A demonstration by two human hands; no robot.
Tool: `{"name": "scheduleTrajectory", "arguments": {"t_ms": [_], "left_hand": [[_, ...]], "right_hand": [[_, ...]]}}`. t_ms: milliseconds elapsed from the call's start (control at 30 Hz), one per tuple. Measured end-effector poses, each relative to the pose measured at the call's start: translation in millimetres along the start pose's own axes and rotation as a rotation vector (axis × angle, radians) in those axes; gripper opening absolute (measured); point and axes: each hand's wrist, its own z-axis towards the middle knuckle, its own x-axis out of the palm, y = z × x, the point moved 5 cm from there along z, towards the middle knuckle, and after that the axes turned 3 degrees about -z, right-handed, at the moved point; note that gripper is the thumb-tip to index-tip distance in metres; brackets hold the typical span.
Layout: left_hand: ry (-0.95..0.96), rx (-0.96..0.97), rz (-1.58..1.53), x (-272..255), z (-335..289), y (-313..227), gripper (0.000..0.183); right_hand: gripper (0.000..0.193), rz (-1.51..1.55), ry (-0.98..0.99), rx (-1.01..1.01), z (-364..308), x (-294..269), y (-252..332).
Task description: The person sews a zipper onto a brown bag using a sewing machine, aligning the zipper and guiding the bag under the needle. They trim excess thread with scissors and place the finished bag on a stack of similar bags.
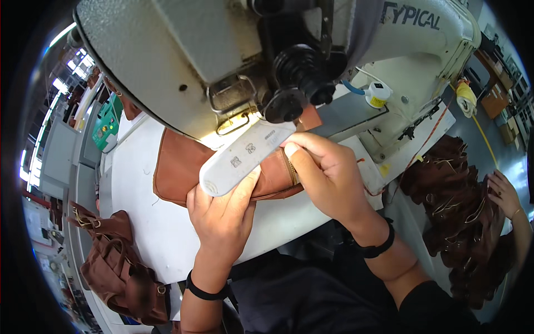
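A brown leather bag piece [179, 161] with a brass-coloured zipper [290, 168] lies under the head of a sewing machine [167, 61]. My left hand [221, 214] grips its near edge, thumb stretched along the top and fingertips partly hidden. Close to the zipper, my right hand [328, 172] pinches the leather between thumb and index finger. A white rounded flat bar [247, 158] with small printed symbols hangs from the machine, above the leather and between my hands. It hides the needle area and part of the leather.
Brown bags [119, 267] hang at the white table's [133, 206] left edge. On the right, another person's hand [503, 192] rests by a heap of dark brown leather pieces [456, 211]. A small white bottle [378, 94] stands by the machine arm; a green box [105, 122] is far left.
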Motion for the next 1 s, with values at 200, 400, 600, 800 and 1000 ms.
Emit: {"name": "scheduleTrajectory", "arguments": {"t_ms": [200, 400, 600, 800, 1000], "left_hand": [[-0.037, 0.016, 0.008, 2, 0, 0, 0.051], [-0.069, 0.048, 0.017, 5, -1, 5, 0.044], [-0.094, 0.022, -0.007, 4, -3, 3, 0.054], [-0.089, 0.035, -0.01, 6, -3, 2, 0.051], [-0.106, 0.049, -0.021, 5, -3, 6, 0.047]], "right_hand": [[0.017, 0.122, 0.237, 0.212, 18, 5, -4], [0.019, 0.561, 0.395, 0.266, 39, -6, 0], [0.026, -0.397, -0.141, -0.062, -10, 0, 11], [0.042, -0.256, -0.056, 0.07, -7, 15, -2], [0.039, -0.346, -0.08, 0.063, -3, 19, -2]]}}
